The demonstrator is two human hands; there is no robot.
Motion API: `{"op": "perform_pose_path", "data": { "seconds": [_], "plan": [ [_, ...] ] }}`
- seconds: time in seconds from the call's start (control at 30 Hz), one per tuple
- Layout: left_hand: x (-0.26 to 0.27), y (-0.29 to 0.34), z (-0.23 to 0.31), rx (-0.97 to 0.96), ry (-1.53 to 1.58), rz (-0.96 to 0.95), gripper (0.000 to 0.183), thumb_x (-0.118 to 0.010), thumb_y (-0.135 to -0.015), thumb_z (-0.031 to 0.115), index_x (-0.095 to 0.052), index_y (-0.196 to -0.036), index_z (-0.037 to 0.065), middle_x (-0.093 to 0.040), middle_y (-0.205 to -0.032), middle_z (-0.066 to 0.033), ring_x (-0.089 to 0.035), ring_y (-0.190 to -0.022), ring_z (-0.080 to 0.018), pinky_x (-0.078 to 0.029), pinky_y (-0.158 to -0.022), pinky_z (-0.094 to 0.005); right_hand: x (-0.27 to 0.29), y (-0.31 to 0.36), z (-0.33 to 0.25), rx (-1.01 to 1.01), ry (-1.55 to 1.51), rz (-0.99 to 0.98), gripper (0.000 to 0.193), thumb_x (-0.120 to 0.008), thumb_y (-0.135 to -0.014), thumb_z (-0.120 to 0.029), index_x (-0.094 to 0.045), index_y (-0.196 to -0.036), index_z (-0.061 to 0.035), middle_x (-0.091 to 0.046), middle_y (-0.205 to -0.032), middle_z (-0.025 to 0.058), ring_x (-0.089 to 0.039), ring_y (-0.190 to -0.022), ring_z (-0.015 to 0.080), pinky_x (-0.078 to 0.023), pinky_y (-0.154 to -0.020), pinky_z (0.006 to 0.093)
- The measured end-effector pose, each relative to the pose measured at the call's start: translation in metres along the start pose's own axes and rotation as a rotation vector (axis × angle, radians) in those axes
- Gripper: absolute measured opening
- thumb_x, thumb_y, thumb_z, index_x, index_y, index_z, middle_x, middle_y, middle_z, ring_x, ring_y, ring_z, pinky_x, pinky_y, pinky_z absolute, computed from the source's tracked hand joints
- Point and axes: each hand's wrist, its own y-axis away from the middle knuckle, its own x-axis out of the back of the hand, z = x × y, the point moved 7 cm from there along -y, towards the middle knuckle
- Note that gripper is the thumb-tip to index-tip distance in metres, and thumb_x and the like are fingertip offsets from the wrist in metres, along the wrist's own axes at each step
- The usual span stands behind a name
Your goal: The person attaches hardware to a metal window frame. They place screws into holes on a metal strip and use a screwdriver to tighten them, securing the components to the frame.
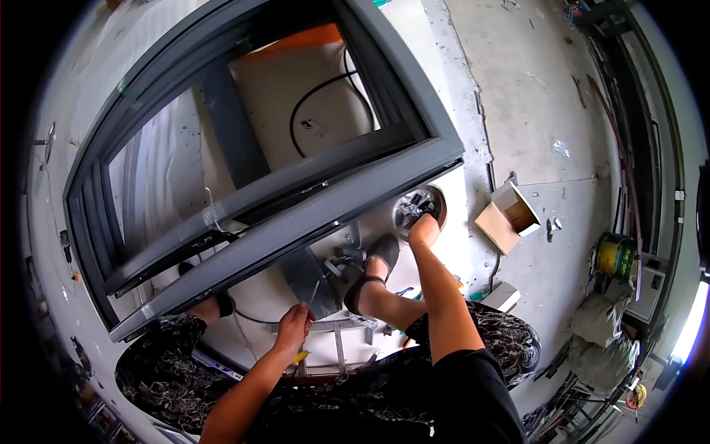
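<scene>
My left hand (293, 328) is closed round a screwdriver. Its thin metal shaft (316, 293) points up and away from the fingers, and a bit of yellow handle shows below the hand. My right hand (424, 231) reaches down into a round metal bowl (442, 200) of small dark grey and black parts (418, 206). The fingers of that hand are hidden among the parts, so what they grip does not show. A large grey window frame (296, 218) stands tilted in front of me, with its near rail above my left hand and just left of the bowl.
An open cardboard box (497, 228) lies right of the bowl. Metal pieces (347, 255) lie between my feet and the frame. A black cable (293, 122) loops beyond the frame opening. At far right stand a green and yellow bucket (615, 255) and several long bars.
</scene>
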Motion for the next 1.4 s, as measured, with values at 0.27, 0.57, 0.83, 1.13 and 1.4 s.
{"op": "perform_pose_path", "data": {
  "seconds": [0.27, 0.57, 0.83, 1.13, 1.4],
  "plan": [
    [-0.011, 0.008, 0.014, -0.132, -0.030, -0.025, 0.037, -0.045, -0.104, 0.036, -0.057, -0.082, 0.009, -0.044, -0.062, 0.0041, -0.036, -0.052, -0.0051, -0.027, -0.045, -0.0228, -0.007, 0.005, -0.014, -0.028, -0.112, 0.052, 0.013, -0.059, -0.083, -0.014, -0.060, -0.088, -0.0026, -0.069, -0.088, 0.0205, -0.067, -0.087, 0.0386, -0.053, -0.077, 0.0482],
    [-0.014, 0.069, 0.039, -0.488, -0.205, -0.049, 0.037, -0.048, -0.104, 0.033, -0.059, -0.083, 0.005, -0.048, -0.064, 0.0024, -0.041, -0.058, -0.0083, -0.035, -0.055, -0.0248, 0.100, 0.060, -0.099, 0.996, 0.035, -0.248, 0.012, -0.070, -0.073, -0.015, -0.068, -0.082, -0.0075, -0.066, -0.089, 0.0156, -0.066, -0.085, 0.0342, -0.054, -0.075, 0.0447],
    [-0.016, 0.207, 0.095, -1.024, -0.613, 0.139, 0.029, -0.059, -0.098, 0.024, -0.061, -0.084, -0.001, -0.056, -0.072, -0.0070, -0.052, -0.061, -0.0171, -0.041, -0.058, -0.0307, 0.343, 0.275, -0.149, 1.360, -0.687, -0.333, 0.023, -0.079, -0.073, -0.009, -0.063, -0.090, -0.0076, -0.064, -0.074, 0.0071, -0.063, -0.066, 0.0277, -0.050, -0.057, 0.0364],
    [0.033, 0.295, 0.073, -1.230, -0.638, 0.367, 0.028, -0.066, -0.090, 0.024, -0.061, -0.075, 0.003, -0.051, -0.062, -0.0086, -0.052, -0.054, -0.0271, -0.039, -0.050, -0.0373, 0.407, 0.374, -0.163, 1.570, -0.812, -0.400, 0.023, -0.079, -0.073, 0.001, -0.070, -0.095, -0.0012, -0.068, -0.086, 0.0093, -0.066, -0.076, 0.0245, -0.054, -0.065, 0.0333],
    [0.062, 0.311, 0.051, -1.255, -0.575, 0.452, 0.029, -0.066, -0.090, 0.024, -0.060, -0.073, 0.002, -0.053, -0.062, -0.0089, -0.053, -0.054, -0.0268, -0.040, -0.051, -0.0367, 0.402, 0.414, -0.183, 1.602, -0.790, -0.587, 0.023, -0.075, -0.076, 0.005, -0.071, -0.098, -0.0009, -0.068, -0.093, 0.0099, -0.066, -0.081, 0.0214, -0.054, -0.067, 0.0298]
  ]
}}
